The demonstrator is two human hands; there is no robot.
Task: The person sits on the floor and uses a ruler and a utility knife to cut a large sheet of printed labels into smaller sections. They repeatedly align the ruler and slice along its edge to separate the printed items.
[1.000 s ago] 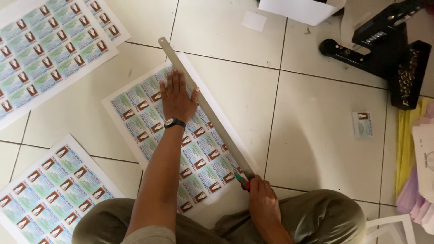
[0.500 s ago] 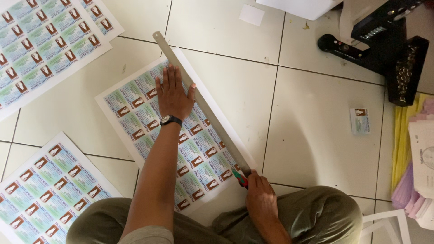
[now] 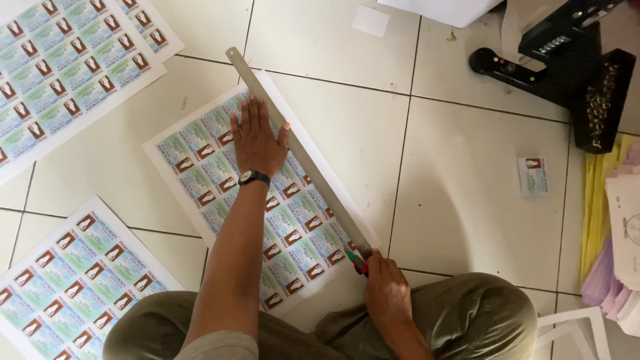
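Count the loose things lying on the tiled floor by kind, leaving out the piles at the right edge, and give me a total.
Printed card sheets: 3, one under the left hand at, one at, one at
Metal ruler: 1
Cutter in the right hand: 1
Single cut card: 1
Small blank paper square: 1
Black press tool: 1
Total: 8

1. Sheet of small green-and-blue labels (image 3: 267, 200) printed in rows, white-bordered, lying slanted on the tiled floor at centre.
2. A like label sheet (image 3: 67, 60) at upper left.
3. Another label sheet (image 3: 73, 280) at lower left.
4. One single cut label (image 3: 533, 176), rectangular, at right, well apart from the sheets.
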